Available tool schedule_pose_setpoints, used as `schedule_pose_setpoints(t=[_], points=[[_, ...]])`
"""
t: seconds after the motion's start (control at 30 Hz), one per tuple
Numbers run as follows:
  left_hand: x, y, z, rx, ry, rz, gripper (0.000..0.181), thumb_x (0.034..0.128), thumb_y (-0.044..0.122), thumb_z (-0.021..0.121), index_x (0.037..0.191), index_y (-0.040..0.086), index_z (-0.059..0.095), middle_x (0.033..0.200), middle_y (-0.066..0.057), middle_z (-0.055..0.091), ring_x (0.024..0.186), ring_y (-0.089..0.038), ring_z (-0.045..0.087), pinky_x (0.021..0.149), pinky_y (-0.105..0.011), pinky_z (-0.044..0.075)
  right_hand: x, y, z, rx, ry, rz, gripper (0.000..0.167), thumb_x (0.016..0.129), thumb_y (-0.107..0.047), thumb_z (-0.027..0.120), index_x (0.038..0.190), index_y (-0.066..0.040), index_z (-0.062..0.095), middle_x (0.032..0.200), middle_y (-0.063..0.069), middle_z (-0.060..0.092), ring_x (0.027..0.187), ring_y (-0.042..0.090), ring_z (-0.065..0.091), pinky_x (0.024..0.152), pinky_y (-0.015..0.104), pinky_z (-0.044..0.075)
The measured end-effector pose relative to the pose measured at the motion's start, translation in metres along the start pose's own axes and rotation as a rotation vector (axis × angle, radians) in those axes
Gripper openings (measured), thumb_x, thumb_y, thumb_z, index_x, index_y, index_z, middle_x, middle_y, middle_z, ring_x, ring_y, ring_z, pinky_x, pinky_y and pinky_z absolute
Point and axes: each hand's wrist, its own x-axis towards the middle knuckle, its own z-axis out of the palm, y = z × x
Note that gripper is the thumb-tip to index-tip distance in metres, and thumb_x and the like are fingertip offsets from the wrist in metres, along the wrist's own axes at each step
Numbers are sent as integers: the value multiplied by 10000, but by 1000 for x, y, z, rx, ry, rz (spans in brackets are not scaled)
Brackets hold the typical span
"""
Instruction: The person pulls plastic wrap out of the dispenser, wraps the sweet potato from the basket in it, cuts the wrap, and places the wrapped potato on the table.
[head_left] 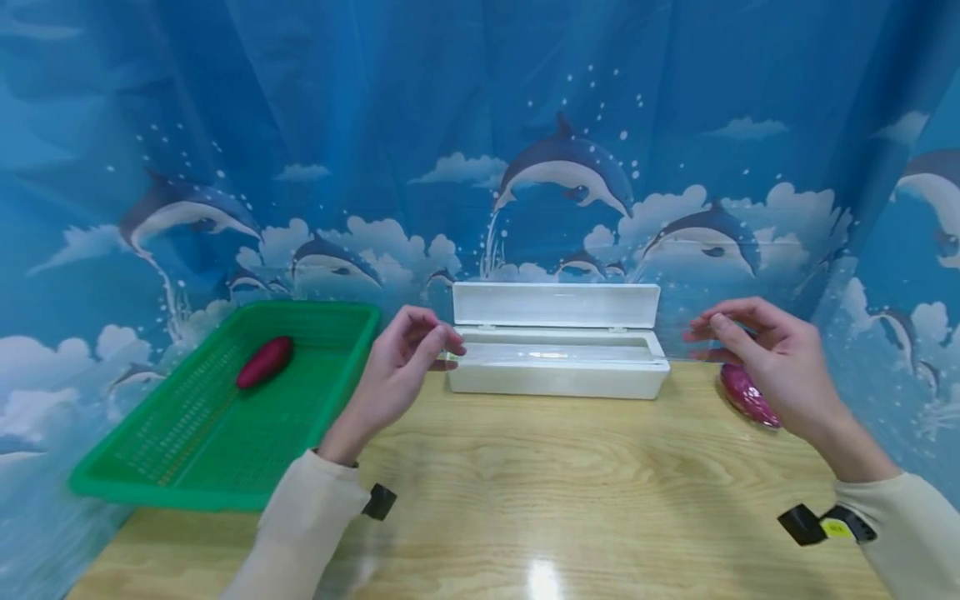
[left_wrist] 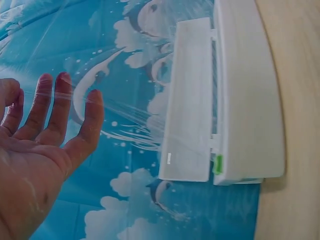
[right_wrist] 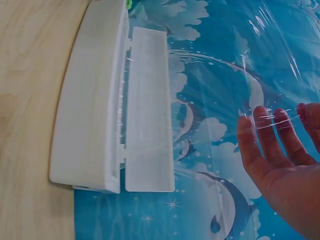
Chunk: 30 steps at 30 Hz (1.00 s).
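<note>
Both arms are dressed in long sleeves of plain cream cloth. The left sleeve [head_left: 303, 521] ends in a cuff at the wrist, with soft creases near its edge. The right sleeve [head_left: 918, 533] matches it in colour and likewise stops at the wrist. Beyond the cloth, the left hand [head_left: 403, 360] and right hand [head_left: 780, 358] are bare. A small, boxy black block [head_left: 379, 502] sits at the left cuff. At the right cuff is another angular black block [head_left: 801, 525], joined to a dark mount [head_left: 861, 524] bearing a bright yellow label [head_left: 836, 527], its print too small to read.
</note>
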Motion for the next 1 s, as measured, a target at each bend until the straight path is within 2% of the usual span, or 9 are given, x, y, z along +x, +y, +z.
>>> schedule_pose_setpoints(t=[0.1, 0.27, 0.33, 0.57, 0.7, 0.83, 1.0], points=[[-9, -4, 1, 2, -26, -32, 182, 1084, 159, 504, 1211, 30, 496, 1166, -188, 684, 1033, -170, 707, 864, -356, 631, -11, 4, 0, -66, -19, 62, 206, 1067, -98, 512, 1201, 15, 620, 1051, -18, 742, 928, 68, 753, 718, 180, 604], [-23, -13, 4, -5, -62, -112, 181, 1085, 186, 507, 1199, 45, 511, 1164, -201, 682, 1035, -214, 712, 863, -366, 632, -29, 17, 0, 45, -106, 115, 199, 1070, -55, 487, 1200, 24, 615, 1036, 2, 756, 924, 127, 753, 715, 268, 626], [-28, -17, 6, -15, -82, -149, 189, 1085, 205, 507, 1193, 49, 513, 1165, -213, 676, 1034, -237, 712, 861, -372, 633, -36, 24, 0, 90, -137, 106, 196, 1065, -14, 476, 1191, 40, 616, 1033, 22, 751, 932, 141, 748, 768, 311, 633], [-45, -40, 13, -37, -166, -257, 176, 1085, 195, 490, 1139, 30, 514, 1154, -217, 666, 1038, -286, 696, 883, -405, 627, -57, 47, 4, -2, -222, 106, 211, 1050, 33, 478, 1155, -22, 652, 961, 21, 764, 880, 128, 751, 772, 249, 623], [-52, -54, 17, -27, -208, -278, 170, 1064, 151, 474, 1102, -8, 521, 1149, -235, 660, 1037, -293, 694, 907, -431, 615, -66, 59, 8, -42, -281, 82, 192, 1022, 80, 501, 1119, -2, 646, 943, 35, 773, 866, 129, 757, 768, 242, 620], [-55, -63, 19, 14, -255, -275, 140, 1021, 108, 487, 1044, -19, 542, 1110, -219, 679, 1035, -301, 691, 932, -466, 601, -74, 71, 12, -78, -374, 63, 138, 996, 96, 527, 1087, 49, 620, 949, 58, 762, 870, 137, 756, 789, 249, 620], [-55, -72, 23, 130, -344, -268, 116, 990, 110, 510, 962, 49, 605, 1049, -103, 715, 1027, -227, 683, 977, -421, 563, -82, 80, 15, -136, -462, 117, 99, 1002, 31, 555, 1068, 29, 629, 947, 77, 755, 868, 141, 739, 790, 261, 615]])
